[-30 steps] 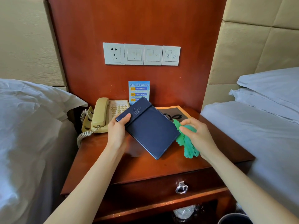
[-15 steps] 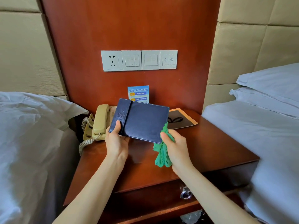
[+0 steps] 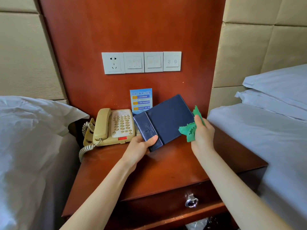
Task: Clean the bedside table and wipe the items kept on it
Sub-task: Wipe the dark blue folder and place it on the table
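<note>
Now the left hand (image 3: 139, 149) pinches the near left corner of the dark blue folder (image 3: 163, 121), thumb flat on its embossed spine strip and the other fingers hidden beneath, while the right hand (image 3: 201, 133) has its fingers curled round the bunched green cloth (image 3: 191, 130), pressing it against the folder's right edge. Half a second ago the cloth hung below the folder's lower right corner; it has since come up along that side, and a green tip (image 3: 196, 110) now shows above the hand. The folder, held clear of the bench (image 3: 149, 176), has tilted so its right end stands higher than its left, and it now covers the lower part of the blue notice card (image 3: 140, 98) leaning on the wood panel. The beige telephone (image 3: 114, 127), earlier partly hidden behind the folder, shows its whole keypad. The camera has drawn closer and looks further down, bringing the drawer pull (image 3: 191, 201) into view.
</note>
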